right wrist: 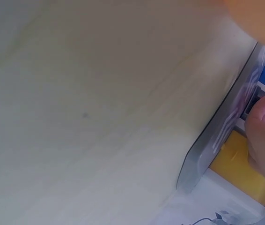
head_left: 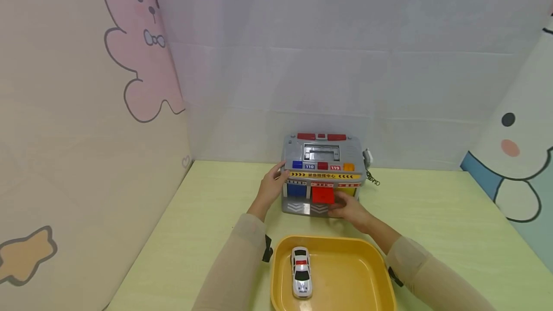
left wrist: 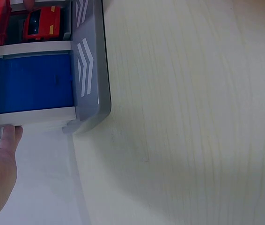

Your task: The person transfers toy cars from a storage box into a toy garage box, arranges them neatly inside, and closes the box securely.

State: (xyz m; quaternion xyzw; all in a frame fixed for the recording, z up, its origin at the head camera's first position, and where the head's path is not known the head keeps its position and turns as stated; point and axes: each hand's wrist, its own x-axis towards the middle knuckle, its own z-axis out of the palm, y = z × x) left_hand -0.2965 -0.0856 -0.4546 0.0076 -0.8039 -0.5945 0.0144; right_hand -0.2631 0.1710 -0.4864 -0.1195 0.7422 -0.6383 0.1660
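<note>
Streaky tabletop; left grip straight-fingered against boxy grey garage; right grip pinching glossy red car.

This looked like a children's play area, though whether in a home or elsewhere could not be told: on a pale yellow-green, wood-grained tabletop stood a grey plastic toy emergency station with blue, red and yellow doors. In front of the station, a rounded yellow plastic tray held a white toy police car. Creased pale grey-lilac sheeting rose behind it, and a pink cartoon bear and a white cartoon figure decorated the surfaces to its left and right.
</note>
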